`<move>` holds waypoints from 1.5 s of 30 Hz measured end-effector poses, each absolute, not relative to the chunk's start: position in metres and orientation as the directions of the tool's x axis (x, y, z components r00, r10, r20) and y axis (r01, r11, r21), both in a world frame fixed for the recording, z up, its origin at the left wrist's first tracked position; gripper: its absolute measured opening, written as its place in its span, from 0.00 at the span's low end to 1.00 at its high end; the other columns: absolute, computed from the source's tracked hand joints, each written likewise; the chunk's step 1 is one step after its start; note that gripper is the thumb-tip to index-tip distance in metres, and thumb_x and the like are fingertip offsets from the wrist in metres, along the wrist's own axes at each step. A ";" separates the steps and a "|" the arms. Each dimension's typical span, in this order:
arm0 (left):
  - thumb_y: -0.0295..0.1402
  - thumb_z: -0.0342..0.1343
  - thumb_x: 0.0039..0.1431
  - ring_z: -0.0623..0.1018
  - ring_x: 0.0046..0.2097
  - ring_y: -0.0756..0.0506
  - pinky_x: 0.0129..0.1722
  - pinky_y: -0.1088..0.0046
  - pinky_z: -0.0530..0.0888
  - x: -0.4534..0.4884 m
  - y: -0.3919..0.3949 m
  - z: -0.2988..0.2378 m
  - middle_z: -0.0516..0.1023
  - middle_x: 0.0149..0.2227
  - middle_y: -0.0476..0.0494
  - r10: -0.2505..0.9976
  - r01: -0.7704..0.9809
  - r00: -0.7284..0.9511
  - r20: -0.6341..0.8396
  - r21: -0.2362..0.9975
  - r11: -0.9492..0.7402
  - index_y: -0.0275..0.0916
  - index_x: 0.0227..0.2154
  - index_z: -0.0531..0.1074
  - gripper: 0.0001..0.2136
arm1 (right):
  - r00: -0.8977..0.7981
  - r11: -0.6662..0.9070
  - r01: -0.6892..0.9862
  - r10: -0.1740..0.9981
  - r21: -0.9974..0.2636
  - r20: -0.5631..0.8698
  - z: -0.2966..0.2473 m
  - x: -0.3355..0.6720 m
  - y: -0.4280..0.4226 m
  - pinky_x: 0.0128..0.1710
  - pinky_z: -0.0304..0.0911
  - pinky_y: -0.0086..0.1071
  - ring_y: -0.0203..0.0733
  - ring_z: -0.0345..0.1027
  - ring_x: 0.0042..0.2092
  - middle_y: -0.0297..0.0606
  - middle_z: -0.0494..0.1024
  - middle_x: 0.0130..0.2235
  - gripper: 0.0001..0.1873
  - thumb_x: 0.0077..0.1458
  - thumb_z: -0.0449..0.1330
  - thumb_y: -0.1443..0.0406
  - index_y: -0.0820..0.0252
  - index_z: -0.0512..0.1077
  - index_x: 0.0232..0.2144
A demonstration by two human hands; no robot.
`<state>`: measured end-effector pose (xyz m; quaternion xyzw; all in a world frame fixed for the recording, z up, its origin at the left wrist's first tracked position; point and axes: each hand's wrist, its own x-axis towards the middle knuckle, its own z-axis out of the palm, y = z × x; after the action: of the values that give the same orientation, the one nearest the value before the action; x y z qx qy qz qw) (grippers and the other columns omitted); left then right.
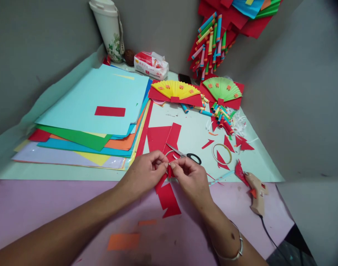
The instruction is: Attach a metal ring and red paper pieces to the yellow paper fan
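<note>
Several grey panels (58, 22) stand around the lilac tabletop (75, 207), whose rear part is covered by a pale green sheet (257, 159) that curls up along the left panel. At the back left corner are a white lidded cup (109, 31) and a packet of tissues (151, 65); a large red paper piece with coloured paper tubes (210, 40) stands against the rear panel. A stack of coloured paper (97, 92) fills the left of the sheet, and two pleated fans, yellow (176, 89) and green (221, 88), lie toward the back. A glue gun (258, 195) rests at the right, its cord running off the near right edge.

The small red paper piece (170, 173) is between the two hands, near the sheet's front edge, just nearer the person than the scissors (182, 153). Its long axis runs roughly front to back, the far end at the fingertips and the near end pointing toward the person. The left hand (145, 168) and right hand (192, 179) both pinch it, fingers closed on its far end, thumbs close together. A notched red scrap (169, 201) lies below them.
</note>
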<state>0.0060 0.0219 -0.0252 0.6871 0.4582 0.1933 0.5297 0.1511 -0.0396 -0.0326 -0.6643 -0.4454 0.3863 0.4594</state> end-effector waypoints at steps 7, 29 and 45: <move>0.36 0.53 0.56 0.71 0.29 0.49 0.29 0.74 0.65 0.007 0.022 -0.024 0.74 0.26 0.52 0.832 0.416 0.517 -0.199 0.908 -0.042 0.40 0.30 0.70 0.06 | 0.302 -0.182 0.245 0.948 -0.952 -0.103 -0.035 0.152 -0.039 0.30 0.65 0.28 0.35 0.69 0.28 0.33 0.78 0.26 0.06 0.52 0.59 0.65 0.59 0.75 0.27; 0.35 0.52 0.55 0.72 0.30 0.47 0.30 0.72 0.66 0.008 0.022 -0.027 0.75 0.27 0.50 0.840 0.402 0.492 -0.228 0.915 0.012 0.39 0.30 0.71 0.06 | 0.280 -0.009 0.514 0.947 -0.858 0.158 -0.039 0.150 -0.041 0.32 0.67 0.25 0.34 0.71 0.29 0.34 0.79 0.28 0.06 0.55 0.58 0.67 0.60 0.76 0.30; 0.36 0.52 0.56 0.71 0.29 0.48 0.29 0.73 0.66 0.009 0.021 -0.027 0.73 0.25 0.51 0.846 0.412 0.483 -0.225 0.911 0.007 0.40 0.28 0.70 0.07 | 0.232 0.068 0.674 0.926 -0.736 0.298 -0.044 0.150 -0.042 0.31 0.64 0.28 0.36 0.69 0.29 0.35 0.78 0.28 0.07 0.56 0.57 0.68 0.60 0.75 0.31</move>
<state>0.0088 0.0209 -0.0268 0.6746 0.4662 0.2031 0.5351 0.1501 -0.0417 -0.0440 -0.6655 -0.6010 0.1517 0.4158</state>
